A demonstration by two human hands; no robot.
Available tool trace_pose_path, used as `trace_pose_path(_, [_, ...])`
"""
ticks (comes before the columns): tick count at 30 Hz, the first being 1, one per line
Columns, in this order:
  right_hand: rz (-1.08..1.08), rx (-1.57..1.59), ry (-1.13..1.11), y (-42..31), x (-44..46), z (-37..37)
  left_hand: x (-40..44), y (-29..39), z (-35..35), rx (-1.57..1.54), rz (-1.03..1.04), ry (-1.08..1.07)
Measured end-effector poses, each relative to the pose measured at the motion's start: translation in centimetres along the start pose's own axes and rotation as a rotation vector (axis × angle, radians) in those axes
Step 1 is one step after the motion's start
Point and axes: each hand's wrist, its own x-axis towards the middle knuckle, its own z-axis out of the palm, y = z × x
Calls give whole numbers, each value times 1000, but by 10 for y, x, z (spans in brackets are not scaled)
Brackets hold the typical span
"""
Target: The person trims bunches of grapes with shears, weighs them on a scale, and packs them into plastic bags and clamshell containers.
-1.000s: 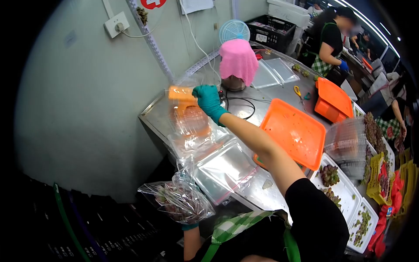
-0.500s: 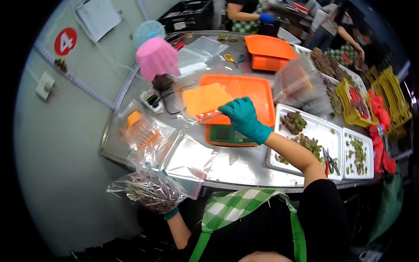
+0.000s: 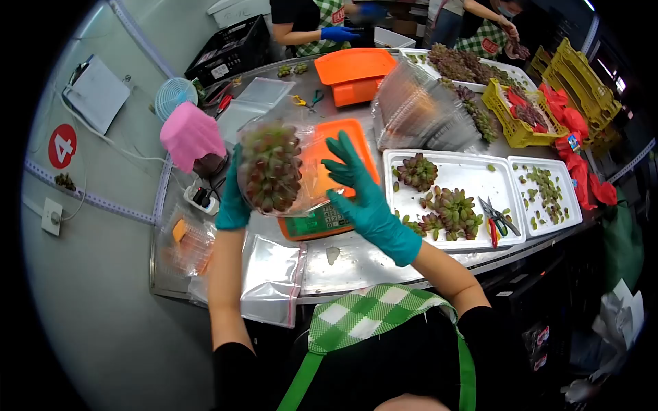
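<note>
My left hand (image 3: 235, 194), in a teal glove, holds a clear bag of green and red succulents (image 3: 273, 168) upright over the left side of an orange scale (image 3: 351, 140). To the right, my right hand (image 3: 367, 202), gloved too, has its fingers spread over the scale and holds nothing. The scale's green display panel (image 3: 312, 222) shows below the bag. Flat clear bags (image 3: 271, 281) lie at the table's front edge. A white tray (image 3: 449, 164) with succulents and pliers (image 3: 497, 219) stands right of my right hand.
A pink-covered object (image 3: 192, 137) and a small fan (image 3: 176, 98) stand at the left. Stacked clear plastic boxes (image 3: 421, 106), a second orange scale (image 3: 355, 66) and a yellow crate (image 3: 524, 116) are behind. Two people work across the table, one with blue-gloved hands (image 3: 339, 33).
My left hand has lifted the bagged succulents from the lower left to the scale. The orange piece in plastic has left my right hand's fingers, which have opened. The view has turned right.
</note>
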Motion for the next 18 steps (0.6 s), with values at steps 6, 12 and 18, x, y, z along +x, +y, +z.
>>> trace_pose_path(6, [235,-68,55,25,-3,21,58,26,-1,242,-585,119])
trace_pose_path(12, [409,-168,67,86,-15,21,84,-7,-13,513,-766,79])
trace_pose_path(18, [577,-611,-24,35,-19,-5,92,-39,-55,449,-927,-63])
